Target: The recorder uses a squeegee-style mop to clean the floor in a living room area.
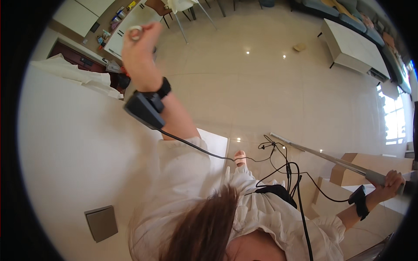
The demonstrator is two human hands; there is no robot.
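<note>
Right hand [390,182] clenched around grey grip of long metal pole [322,154], low at right edge of view. Pole's long axis running from that fist up and leftward across tiled floor [261,87], far tip ending near tangle of black cable [283,167], just right of a bare foot [240,157]. Left hand [140,41] raised high and well apart from pole, fingers curled on small pale ring-like object [135,33]; exact kind too small to tell. Right hand alone on the pole; left far across the body, beside white wall [74,143]. Black wrist straps on both forearms, dark box [143,109] hanging at left wrist with cable trailing down. Pole's near end cut off past the fist by rim of view. Cardboard boxes [361,163] partly hidden behind pole. Hair and white blouse blocking lower centre.
</note>
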